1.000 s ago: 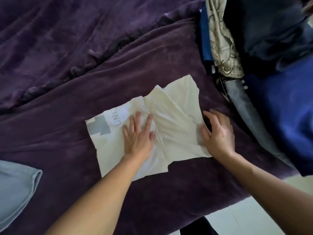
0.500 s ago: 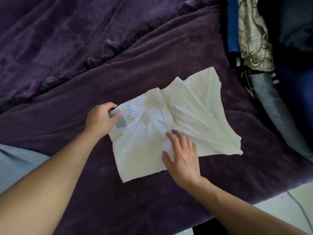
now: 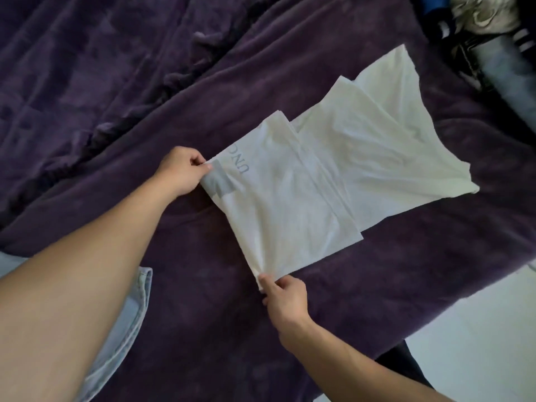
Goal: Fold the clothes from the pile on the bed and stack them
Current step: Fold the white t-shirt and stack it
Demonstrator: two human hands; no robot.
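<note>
right hand (image 3: pixel 285 298) now pinches shirt (image 3: pixel 290 204) corner — was flat, left hand (image 3: pixel 181 169) unchanged

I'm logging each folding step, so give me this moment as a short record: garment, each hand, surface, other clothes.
garment: white T-shirt, partly folded, lying on the blanket
left hand: fingers pinch the shirt's corner by the grey print
right hand: fingers pinch the shirt's nearest corner
surface: purple blanket, rumpled at the far left
waiting: pile of clothes at the top right
other: light blue garment at the lower left, partly hidden by the left arm
</note>
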